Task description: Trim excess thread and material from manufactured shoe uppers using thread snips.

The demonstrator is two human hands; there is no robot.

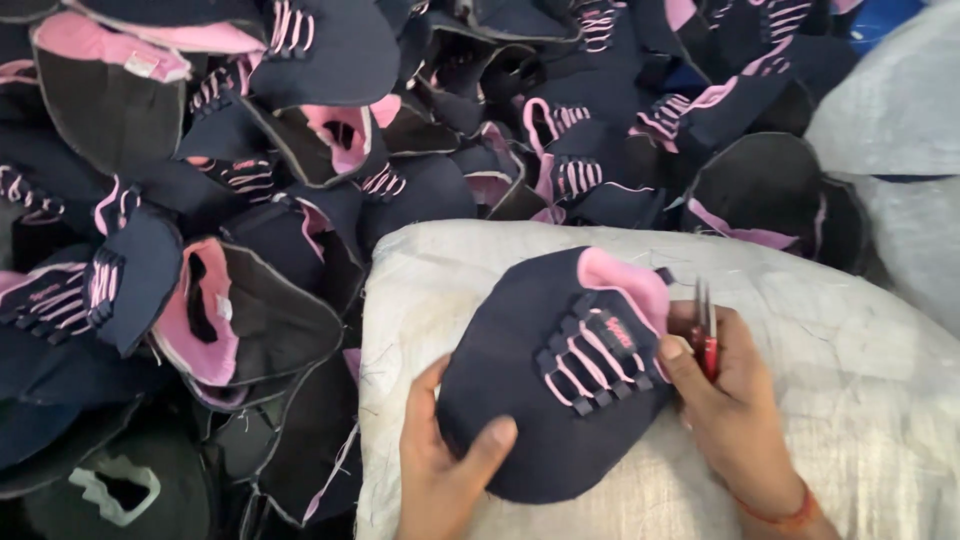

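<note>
A big heap of navy and pink shoe uppers (250, 170) is filling the left side and top of the view, spilling over a dark floor area. At far left, one upper with a pink lining (205, 320) is lying open side up, and below it a dark piece with a pale wavy-edged cutout (115, 490) is sitting near the bottom corner. Pink laces are showing on many of the heaped pieces.

A white woven sack (800, 380) is serving as the work surface in the centre and right, with loose thread bits lying on it. More pale sacking (890, 100) is sitting at upper right.

The person's left hand (440, 470) is coming up from the bottom edge, fingers curled under and thumb pressing on top, pinching the lower edge of a navy shoe upper (540, 380). This upper is resting on the sack, centre frame, toe end toward the person, with its pink collar (625, 285) pointing up and right and pink laces (590, 360) crossing its middle.

The right hand (725, 400) is touching the upper's right edge beside the laces, closed around a small pair of red-handled snips (705, 330); blades are pointing up and look nearly together, though the view is too blurry to be sure. An orange band (785, 518) is sitting on the right wrist.
</note>
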